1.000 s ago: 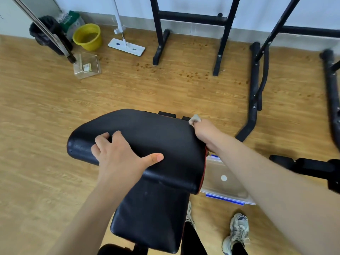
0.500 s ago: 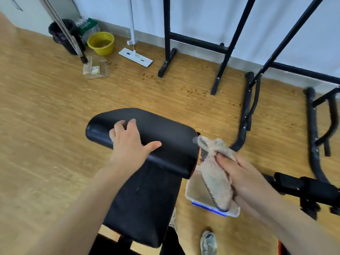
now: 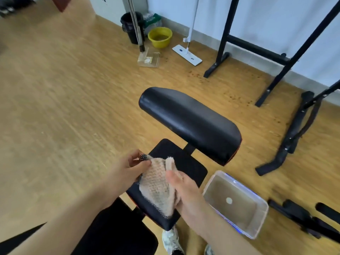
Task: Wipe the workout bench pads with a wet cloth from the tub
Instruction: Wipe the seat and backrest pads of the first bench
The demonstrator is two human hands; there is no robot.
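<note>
Since both hands are on the cloth (image 3: pixel 156 186) right now, I'd say this is the spread-it-out/refold step, not actual wiping. So the left hand (image 3: pixel 127 173) pinches the cloth's top corner between thumb and fingers, the right hand (image 3: pixel 185 192) is curled around its right edge, and the cloth hangs stretched between them over the small seat pad (image 3: pixel 185 162) of the bench. Can't tell if it's touching that pad or floating just above it. The big curved pad (image 3: pixel 191 124) further out has no hand on it, and there's a third pad (image 3: pixel 114 234) at the bottom edge, nearest the body. The tub (image 3: pixel 244 214) sits on the floor just beside the seat pad on the right, with murky water in it.

Next move imo: fold or bunch the cloth into one hand, lay it flat on a pad and drag it across with even pressure. If it's on the dry side the tub is right there for a dip, though I can't judge wetness from here. How far along overall is anyone's guess, since no pad looks visibly wet
</note>
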